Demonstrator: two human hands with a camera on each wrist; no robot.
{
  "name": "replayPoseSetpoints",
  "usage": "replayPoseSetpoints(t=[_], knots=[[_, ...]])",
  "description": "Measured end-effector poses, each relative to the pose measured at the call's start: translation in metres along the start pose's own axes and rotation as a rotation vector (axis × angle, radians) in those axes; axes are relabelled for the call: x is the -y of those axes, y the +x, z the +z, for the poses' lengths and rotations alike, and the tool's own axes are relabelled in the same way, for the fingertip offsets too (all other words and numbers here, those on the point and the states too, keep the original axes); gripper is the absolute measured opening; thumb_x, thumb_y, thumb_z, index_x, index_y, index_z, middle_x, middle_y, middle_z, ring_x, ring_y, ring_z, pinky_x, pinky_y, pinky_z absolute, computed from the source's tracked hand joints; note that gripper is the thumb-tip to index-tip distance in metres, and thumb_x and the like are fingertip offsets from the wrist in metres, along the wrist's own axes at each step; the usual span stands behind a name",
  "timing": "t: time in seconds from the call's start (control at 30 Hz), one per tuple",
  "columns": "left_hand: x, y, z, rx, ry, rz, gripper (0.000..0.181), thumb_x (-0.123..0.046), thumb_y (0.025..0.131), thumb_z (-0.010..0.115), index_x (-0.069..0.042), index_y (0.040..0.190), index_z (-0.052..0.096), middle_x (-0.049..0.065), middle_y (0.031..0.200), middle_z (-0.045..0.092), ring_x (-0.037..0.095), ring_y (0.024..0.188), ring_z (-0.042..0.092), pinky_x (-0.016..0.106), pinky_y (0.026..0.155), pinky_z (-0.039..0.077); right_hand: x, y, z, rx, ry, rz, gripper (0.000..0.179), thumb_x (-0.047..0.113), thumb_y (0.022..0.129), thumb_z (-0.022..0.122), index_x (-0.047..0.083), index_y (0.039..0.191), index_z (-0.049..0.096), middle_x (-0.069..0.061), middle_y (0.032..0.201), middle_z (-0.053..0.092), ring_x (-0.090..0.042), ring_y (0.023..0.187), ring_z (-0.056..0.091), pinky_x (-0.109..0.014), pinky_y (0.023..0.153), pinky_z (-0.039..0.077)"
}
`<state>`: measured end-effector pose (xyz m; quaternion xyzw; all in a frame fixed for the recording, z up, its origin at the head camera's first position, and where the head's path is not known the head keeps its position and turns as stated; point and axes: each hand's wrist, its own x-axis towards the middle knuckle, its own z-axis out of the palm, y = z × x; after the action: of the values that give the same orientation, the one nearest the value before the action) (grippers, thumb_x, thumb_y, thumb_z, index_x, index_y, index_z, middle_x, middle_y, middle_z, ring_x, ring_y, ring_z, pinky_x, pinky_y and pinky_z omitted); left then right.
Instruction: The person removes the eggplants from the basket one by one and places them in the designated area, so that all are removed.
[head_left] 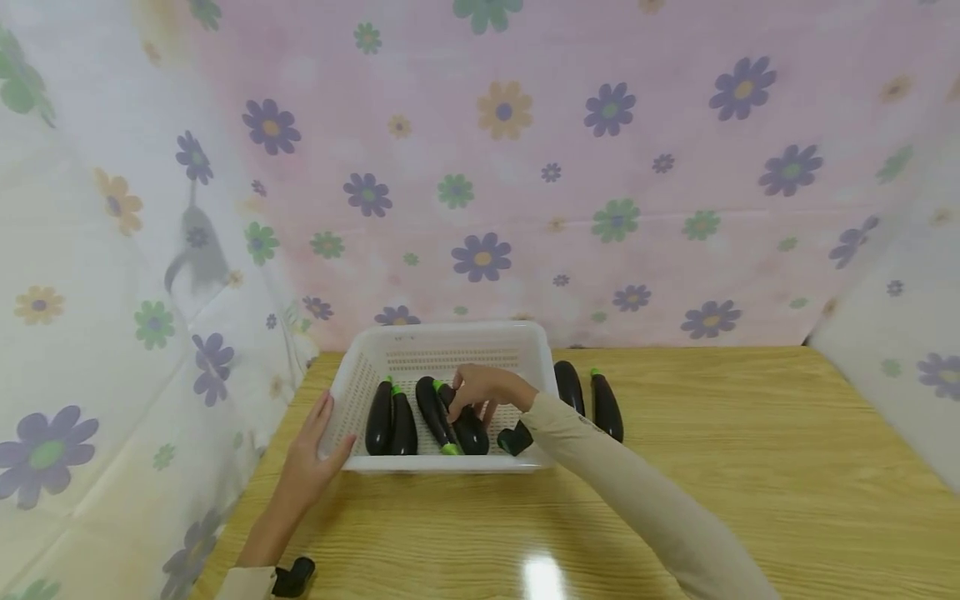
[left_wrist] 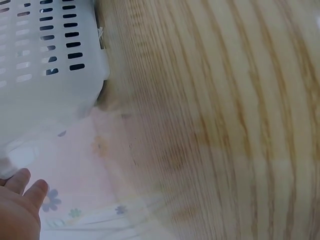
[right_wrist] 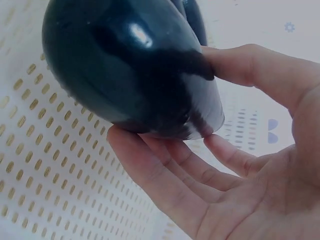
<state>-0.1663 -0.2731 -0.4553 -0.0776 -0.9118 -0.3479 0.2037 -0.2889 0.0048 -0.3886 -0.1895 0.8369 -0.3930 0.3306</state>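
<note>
A white perforated basket [head_left: 450, 465] holds several dark eggplants. A pair of eggplants [head_left: 392, 421] lies side by side on its left, and another eggplant [head_left: 432, 410] lies near the middle with its green cap toward the front. My right hand [head_left: 487, 387] reaches inside and grips the neighbouring eggplant [head_left: 471, 433]. Up close in the right wrist view, thumb and fingers hold the sides of that glossy eggplant [right_wrist: 125, 65]. My left hand [head_left: 311, 458] rests at the basket's front left corner, fingers fairly straight along the outer wall; only its fingertips [left_wrist: 36, 192] show in the left wrist view.
Two more eggplants, one close to the basket [head_left: 568, 385] and one farther right [head_left: 606, 408], lie on the wooden table [head_left: 750, 450]. Flowered cloth [head_left: 540, 217] hangs behind and at both sides. Black wrist cameras [head_left: 294, 577] sit on both wrists.
</note>
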Motion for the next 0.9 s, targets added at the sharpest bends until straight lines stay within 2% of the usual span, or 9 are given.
replayPoseSetpoints(t=[0.2, 0.5, 0.9], knots=[[-0.001, -0.002, -0.003, -0.012, -0.003, -0.011, 0.072, -0.030, 0.082, 0.061, -0.008, 0.139, 0.024, 0.002, 0.145, 0.017, 0.036, 0.125, 0.026, 0.054, 0.093, 0.031, 0.000, -0.015, -0.009, 0.003, 0.023, -0.044, 0.055, 0.016, 0.069, 0.073, 0.005, 0.111, 0.040, -0.014, 0.093, 0.049, -0.032, 0.076, 0.054, -0.042, 0.056, 0.051], [-0.005, -0.001, -0.002, -0.014, -0.008, -0.016, 0.072, -0.030, 0.081, 0.061, -0.006, 0.139, 0.024, 0.003, 0.145, 0.017, 0.034, 0.126, 0.024, 0.053, 0.095, 0.029, 0.006, -0.041, -0.031, -0.008, 0.029, -0.053, 0.057, 0.017, 0.070, 0.073, 0.006, 0.116, 0.039, -0.015, 0.093, 0.051, -0.030, 0.079, 0.054, -0.040, 0.057, 0.052], [-0.007, 0.001, -0.002, 0.000, -0.019, -0.028, 0.073, -0.030, 0.082, 0.061, -0.007, 0.140, 0.023, 0.003, 0.145, 0.016, 0.034, 0.127, 0.022, 0.054, 0.095, 0.028, 0.008, -0.059, -0.053, -0.003, 0.031, -0.076, 0.056, 0.019, 0.070, 0.073, 0.008, 0.114, 0.040, -0.013, 0.093, 0.055, -0.025, 0.078, 0.056, -0.041, 0.058, 0.051]])
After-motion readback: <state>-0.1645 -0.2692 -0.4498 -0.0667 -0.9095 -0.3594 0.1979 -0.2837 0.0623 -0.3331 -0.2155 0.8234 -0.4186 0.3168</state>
